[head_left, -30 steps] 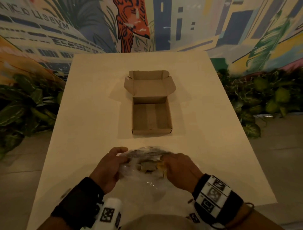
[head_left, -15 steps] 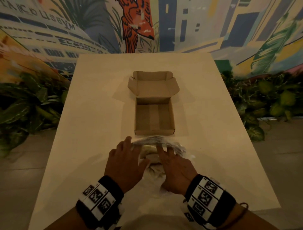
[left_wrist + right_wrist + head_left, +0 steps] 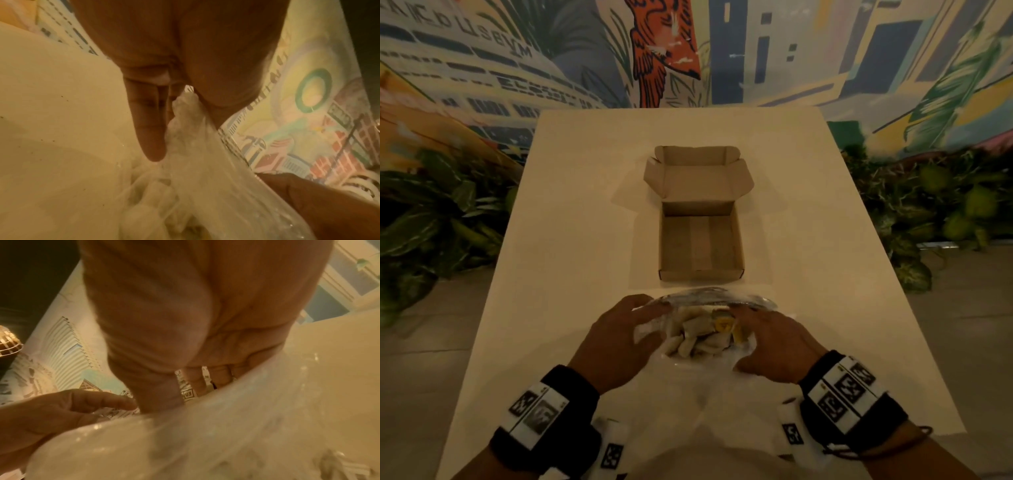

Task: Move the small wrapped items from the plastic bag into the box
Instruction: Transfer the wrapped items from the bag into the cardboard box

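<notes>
Fingers: left hand (image 3: 619, 342) and right hand (image 3: 777, 346) each pinch the clear plastic bag (image 3: 698, 363) mouth.
Contents: small pale wrapped items (image 3: 697, 334).
Far: open brown cardboard box (image 3: 700, 240).

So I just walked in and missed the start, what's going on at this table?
A person is holding a clear plastic bag of small wrapped items on the pale table, left hand pinching one side and right hand gripping the other. The open brown cardboard box sits just beyond the bag, and nothing shows inside it, so no items have gone in yet.
</notes>
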The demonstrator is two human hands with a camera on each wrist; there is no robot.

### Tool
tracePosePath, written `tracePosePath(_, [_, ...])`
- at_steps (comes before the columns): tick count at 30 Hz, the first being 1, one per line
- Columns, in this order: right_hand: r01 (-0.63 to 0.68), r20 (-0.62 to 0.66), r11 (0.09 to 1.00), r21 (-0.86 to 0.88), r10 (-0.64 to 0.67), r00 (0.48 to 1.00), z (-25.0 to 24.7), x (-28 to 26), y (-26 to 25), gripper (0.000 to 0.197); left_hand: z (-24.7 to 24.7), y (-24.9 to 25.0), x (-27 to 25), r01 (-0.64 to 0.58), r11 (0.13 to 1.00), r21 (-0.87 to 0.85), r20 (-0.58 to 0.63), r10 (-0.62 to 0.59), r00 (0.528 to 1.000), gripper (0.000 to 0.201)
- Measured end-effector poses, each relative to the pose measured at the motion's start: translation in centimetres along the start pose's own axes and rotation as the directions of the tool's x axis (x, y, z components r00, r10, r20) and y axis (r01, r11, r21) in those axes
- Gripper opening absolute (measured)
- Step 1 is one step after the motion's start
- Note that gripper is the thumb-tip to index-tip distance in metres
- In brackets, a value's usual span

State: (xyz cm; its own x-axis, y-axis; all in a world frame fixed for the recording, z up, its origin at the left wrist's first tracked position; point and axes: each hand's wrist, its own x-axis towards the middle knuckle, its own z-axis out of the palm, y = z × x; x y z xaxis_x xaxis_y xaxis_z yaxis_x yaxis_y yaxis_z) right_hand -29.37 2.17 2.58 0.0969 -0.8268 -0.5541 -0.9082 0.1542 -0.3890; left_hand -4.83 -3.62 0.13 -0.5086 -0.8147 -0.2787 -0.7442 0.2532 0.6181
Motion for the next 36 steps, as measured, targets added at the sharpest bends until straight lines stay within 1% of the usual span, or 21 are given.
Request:
tracePosePath(2, [0.021, -0.007, 1.0, 0.0, -0.021, 1.0, -0.1, 0.0, -0.1, 0.078, -0.7, -0.4, -0.3, -0.027, 1.0, 0.012, -0.077, 0.028, 0.997, 0.047])
tracePosePath(3, [0.035, -0.013, 0.999, -0.003, -0.035, 0.999, -0.1, 0.0, -0.3, 0.07, -0.8, -0.5, -0.5, -0.024, 0.999, 0.032, -0.097, 0.027, 0.995, 0.046])
tracePosePath(4, [0.059, -0.034, 0.998, -0.013, -0.059, 0.998, -0.4, -0.2, -0.6, 0.061, -0.9, -0.4, -0.6, -0.009, 0.999, 0.046, -0.109, 0.014, 0.994, 0.05])
tracePosePath(6, [0.122, -0.123, 0.991, -0.052, -0.127, 0.984, -0.9, -0.5, -1.8, 0.046, -1.0, -0.3, -0.9, 0.018, 0.999, 0.043, -0.129, -0.012, 0.992, 0.056])
tracePosePath(7, [0.15, -0.161, 0.987, -0.058, -0.158, 0.974, -1.1, -0.4, -2.5, 0.042, -1.0, -0.1, -1.0, 0.026, 0.999, 0.036, -0.134, -0.021, 0.991, 0.055])
tracePosePath(9, [0.195, -0.177, 0.979, -0.06, -0.203, 0.963, -1.3, 0.2, -4.4, 0.034, -0.9, 0.2, -1.3, 0.042, 0.999, 0.005, -0.123, -0.041, 0.992, 0.049])
tracePosePath(10, [0.213, -0.154, 0.974, -0.075, -0.223, 0.963, -1.1, 0.8, -5.2, 0.032, -0.9, 0.2, -1.3, 0.041, 0.999, -0.005, -0.113, -0.041, 0.993, 0.049])
tracePosePath(13, [0.215, -0.054, 0.959, -0.185, -0.228, 0.972, 1.0, 3.6, -6.0, 0.028, -0.8, 0.1, -1.5, 0.01, 1.0, -0.019, -0.078, -0.011, 0.997, 0.063])
tracePosePath(15, [0.172, -0.051, 0.96, -0.22, -0.188, 0.981, 1.9, 4.9, -5.6, 0.026, -0.9, -0.1, -1.5, 0.016, 0.999, -0.032, -0.055, -0.018, 0.998, 0.068])
tracePosePath(17, [0.131, -0.059, 0.952, -0.277, -0.153, 0.986, 1.8, 5.2, -4.9, 0.023, -1.0, -0.4, -1.6, 0.027, 0.996, -0.081, -0.059, -0.032, 0.998, 0.066])
tracePosePath(19, [0.114, -0.101, 0.946, -0.304, -0.151, 0.983, 1.4, 5.1, -4.1, 0.023, -1.0, -0.7, -1.7, 0.032, 0.993, -0.116, -0.067, -0.04, 0.997, 0.063])
tracePosePath(20, [0.126, -0.125, 0.95, -0.285, -0.167, 0.978, 1.1, 4.9, -3.9, 0.025, -0.9, -0.7, -1.7, 0.037, 0.992, -0.12, -0.067, -0.045, 0.997, 0.061])
tracePosePath(22, [0.19, -0.121, 0.956, -0.223, -0.22, 0.968, 0.7, 4.4, -3.9, 0.028, -0.8, -0.8, -1.7, 0.05, 0.989, -0.142, -0.073, -0.061, 0.995, 0.056])
tracePosePath(24, [0.274, -0.066, 0.939, -0.208, -0.292, 0.954, 0.7, 4.0, -4.5, 0.03, -0.8, -0.9, -1.7, 0.048, 0.985, -0.163, -0.083, -0.062, 0.995, 0.054])
tracePosePath(26, [0.339, 0.013, 0.909, -0.242, -0.346, 0.938, 1.3, 4.0, -5.2, 0.033, -0.9, -0.8, -1.7, 0.045, 0.985, -0.166, -0.091, -0.061, 0.994, 0.054])
tracePosePath(27, [0.345, 0.05, 0.902, -0.261, -0.344, 0.938, 1.8, 4.2, -5.4, 0.036, -0.9, -0.7, -1.7, 0.044, 0.986, -0.164, -0.096, -0.06, 0.994, 0.055])
tracePosePath(29, [0.301, 0.094, 0.914, -0.271, -0.286, 0.954, 2.8, 4.8, -5.6, 0.039, -1.0, -0.7, -1.7, 0.039, 0.986, -0.163, -0.102, -0.056, 0.993, 0.06])
tracePosePath(30, [0.275, 0.082, 0.924, -0.264, -0.262, 0.961, 3.2, 5.1, -5.6, 0.037, -1.0, -0.7, -1.7, 0.036, 0.986, -0.165, -0.104, -0.053, 0.993, 0.062])
tracePosePath(32, [0.257, 0.027, 0.927, -0.272, -0.26, 0.965, 3.5, 5.4, -5.5, 0.029, -0.9, -0.7, -1.6, 0.036, 0.985, -0.167, -0.107, -0.054, 0.993, 0.063])
tracePosePath(36, [0.293, -0.016, 0.917, -0.269, -0.309, 0.951, 2.7, 5.0, -4.7, 0.026, -0.8, -0.7, -1.7, 0.042, 0.986, -0.16, -0.121, -0.062, 0.991, 0.064])
